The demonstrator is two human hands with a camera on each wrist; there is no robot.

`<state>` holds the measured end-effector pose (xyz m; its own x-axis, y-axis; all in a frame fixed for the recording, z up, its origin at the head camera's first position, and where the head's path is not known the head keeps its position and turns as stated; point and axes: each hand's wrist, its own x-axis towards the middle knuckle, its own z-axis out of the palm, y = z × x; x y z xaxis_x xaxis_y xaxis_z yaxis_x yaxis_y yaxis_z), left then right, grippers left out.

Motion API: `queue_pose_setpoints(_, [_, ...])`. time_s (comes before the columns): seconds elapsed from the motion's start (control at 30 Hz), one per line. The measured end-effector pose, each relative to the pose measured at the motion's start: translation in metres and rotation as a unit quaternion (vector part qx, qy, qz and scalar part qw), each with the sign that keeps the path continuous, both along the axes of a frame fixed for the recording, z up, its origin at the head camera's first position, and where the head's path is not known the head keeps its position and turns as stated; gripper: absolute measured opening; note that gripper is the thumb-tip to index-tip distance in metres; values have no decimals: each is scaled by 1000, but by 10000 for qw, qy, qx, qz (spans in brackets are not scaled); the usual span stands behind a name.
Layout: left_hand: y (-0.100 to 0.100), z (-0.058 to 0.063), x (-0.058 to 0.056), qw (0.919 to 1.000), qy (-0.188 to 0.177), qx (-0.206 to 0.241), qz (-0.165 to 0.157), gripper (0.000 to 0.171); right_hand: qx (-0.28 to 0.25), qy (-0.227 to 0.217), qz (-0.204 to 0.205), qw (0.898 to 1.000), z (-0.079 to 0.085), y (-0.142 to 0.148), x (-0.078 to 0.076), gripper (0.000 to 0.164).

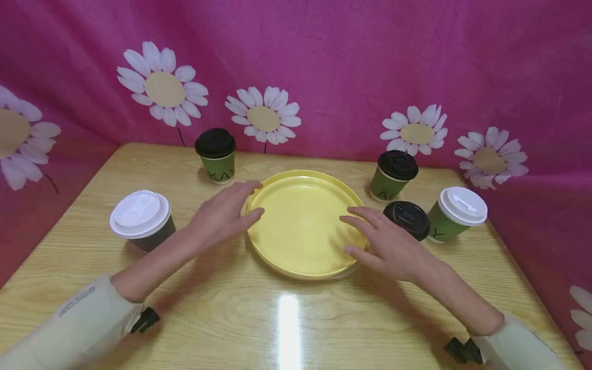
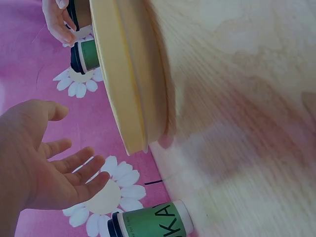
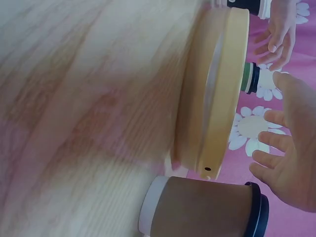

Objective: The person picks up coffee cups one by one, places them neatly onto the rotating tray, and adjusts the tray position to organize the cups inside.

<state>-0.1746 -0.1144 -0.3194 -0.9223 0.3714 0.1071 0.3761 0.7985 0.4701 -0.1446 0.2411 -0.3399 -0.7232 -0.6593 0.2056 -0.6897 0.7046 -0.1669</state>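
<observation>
A round yellow tray [image 1: 302,226] lies in the middle of the wooden table, its rim raised. From the side, the left wrist view shows a pale line and a second yellowish round body [image 2: 150,84] beneath the upper rim. My left hand [image 1: 226,213] hovers by the tray's left edge, fingers spread and holding nothing. Over the right edge is my right hand [image 1: 390,241], likewise with loosely spread fingers and nothing in its grasp. Near it stands a brown cup [image 3: 202,207] with a black lid, partly hidden by the hand in the head view.
A green cup [image 1: 219,167] with a black lid stands back left, and a dark cup [image 1: 154,236] with a white lid stands left. On the right are another black-lidded green cup [image 1: 386,185] and a white-lidded green one [image 1: 444,223]. A pink flowered cloth [image 1: 324,77] hangs behind.
</observation>
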Motion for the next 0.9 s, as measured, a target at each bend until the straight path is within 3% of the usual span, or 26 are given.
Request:
queue_pose_setpoints(0.37, [-4,-9,10,9997,-184,109,131,56,93,69,113,9999,-8,-2,3,56])
queue_pose_setpoints(0.9, [-15,-20,20,9994,110,317,54,51,208,68,164,9996,-15,1,9,55])
